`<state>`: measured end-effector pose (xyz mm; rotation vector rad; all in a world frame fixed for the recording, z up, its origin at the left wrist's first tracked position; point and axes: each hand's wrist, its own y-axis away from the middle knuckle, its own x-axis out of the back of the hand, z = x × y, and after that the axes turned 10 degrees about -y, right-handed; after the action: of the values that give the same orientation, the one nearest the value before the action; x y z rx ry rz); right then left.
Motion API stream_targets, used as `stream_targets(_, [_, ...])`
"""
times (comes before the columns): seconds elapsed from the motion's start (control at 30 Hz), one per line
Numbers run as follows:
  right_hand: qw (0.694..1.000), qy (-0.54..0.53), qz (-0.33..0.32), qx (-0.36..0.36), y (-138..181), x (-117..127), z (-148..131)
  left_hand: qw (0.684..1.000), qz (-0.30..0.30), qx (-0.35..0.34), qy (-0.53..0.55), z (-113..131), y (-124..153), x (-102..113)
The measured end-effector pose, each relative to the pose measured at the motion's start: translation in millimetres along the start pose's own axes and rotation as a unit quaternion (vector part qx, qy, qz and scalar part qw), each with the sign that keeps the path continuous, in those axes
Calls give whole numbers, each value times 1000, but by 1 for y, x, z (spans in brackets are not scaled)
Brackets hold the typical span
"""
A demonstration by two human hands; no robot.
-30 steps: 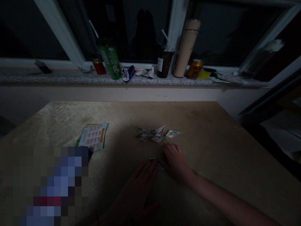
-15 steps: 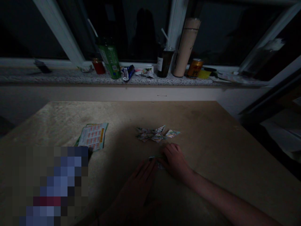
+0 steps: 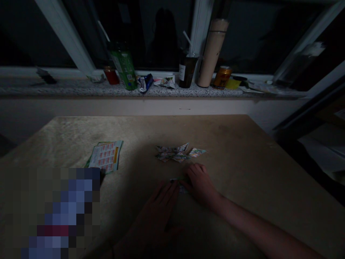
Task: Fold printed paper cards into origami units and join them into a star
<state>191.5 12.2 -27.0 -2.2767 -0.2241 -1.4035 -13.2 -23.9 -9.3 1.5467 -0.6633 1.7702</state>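
On the dim brown table (image 3: pixel 242 158) both my hands press on a small piece of printed paper (image 3: pixel 180 185) near the front. My left hand (image 3: pixel 157 205) lies flat with its fingers stretched toward the paper. My right hand (image 3: pixel 201 183) rests with curled fingers pinching the paper's edge. Just beyond my right hand lies a cluster of folded printed paper pieces (image 3: pixel 178 153). A stack of printed paper sheets (image 3: pixel 105 157) lies to the left.
A stone window sill (image 3: pixel 67 88) behind the table carries a green bottle (image 3: pixel 124 66), a red jar (image 3: pixel 110 75), a dark cup with a straw (image 3: pixel 187 68), a tall beige flask (image 3: pixel 211 54), a golden can (image 3: pixel 222 76) and wrappers. A blurred patch covers the front left.
The view has shifted slightly left. My hands stay on the small paper with hardly any movement.
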Motion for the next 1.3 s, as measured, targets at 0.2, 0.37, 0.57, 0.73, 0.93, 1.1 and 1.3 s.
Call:
stream_targets(0.2, [1000,3,-2,-7,0,-1,0,1000,9,-1,11,-1,1,-4])
stream_targets(0.37, [1000,-2,2,-3,0,-1,1,1000,1,2,10,0,0,-1])
stream_targets(0.57, [1000,3,-2,-4,-1,-2,2,1000,-9,-2,7,0,-1,2])
stream_targets(0.73, [1000,6,-5,-3,0,-1,1,1000,-12,3,7,1,-1,1])
stream_targets(0.93, [1000,1,-3,-6,0,-1,1,1000,-6,7,21,2,-1,0])
stream_targets(1.1, [999,-23,16,26,4,4,2,1000,8,3,15,3,-1,-2])
stream_targets(1.3, [985,-17,-65,161,36,31,-10,999,34,-4,14,4,0,-7])
